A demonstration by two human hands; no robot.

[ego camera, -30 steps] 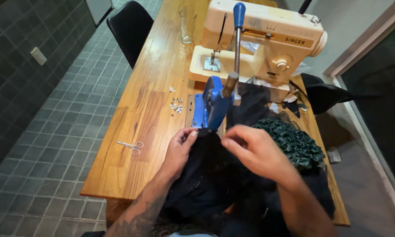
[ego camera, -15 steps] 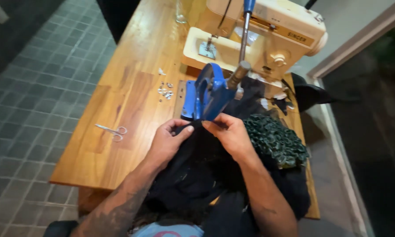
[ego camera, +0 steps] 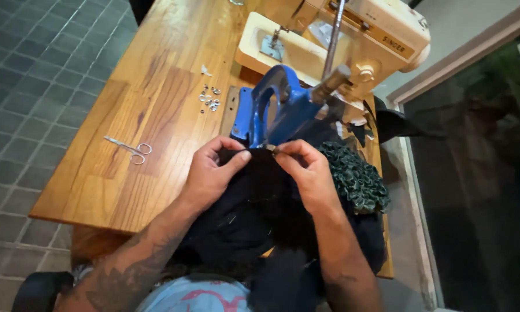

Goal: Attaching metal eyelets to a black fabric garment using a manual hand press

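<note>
Both hands, left hand (ego camera: 211, 170) and right hand (ego camera: 306, 170), pinched shut on black fabric (ego camera: 254, 214) at blue press (ego camera: 274, 110), scissors (ego camera: 130, 149) nearby.

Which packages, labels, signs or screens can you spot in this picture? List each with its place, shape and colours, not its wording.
Name label: on the front of the cream sewing machine at the far end of the wooden table, a short strip of dark lettering on the cream body.
No packages, signs or screens show.
</note>
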